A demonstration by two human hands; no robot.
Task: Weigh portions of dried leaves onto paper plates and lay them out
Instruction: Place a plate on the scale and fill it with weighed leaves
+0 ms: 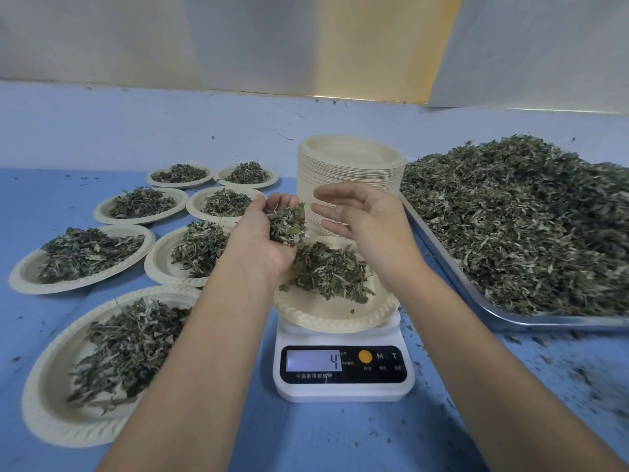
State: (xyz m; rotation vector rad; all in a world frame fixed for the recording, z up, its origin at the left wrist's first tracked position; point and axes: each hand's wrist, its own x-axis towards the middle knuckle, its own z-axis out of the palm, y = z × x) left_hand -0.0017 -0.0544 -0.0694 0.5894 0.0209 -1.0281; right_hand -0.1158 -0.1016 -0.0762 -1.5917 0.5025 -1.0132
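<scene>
Dried leaves (326, 270): loose heap on the plate (326, 320) atop the scale (343, 386), another clump cupped in the left hand (269, 233) above the scale, right hand (360, 216) likewise above, spread empty; probably feather-light, brittle, best scooped from beneath.

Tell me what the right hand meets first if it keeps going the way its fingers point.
Its fingers point leftward, so the right hand would most likely meet the clump of leaves cupped in the left hand. Depth is unclear; it could pass just behind.
</scene>
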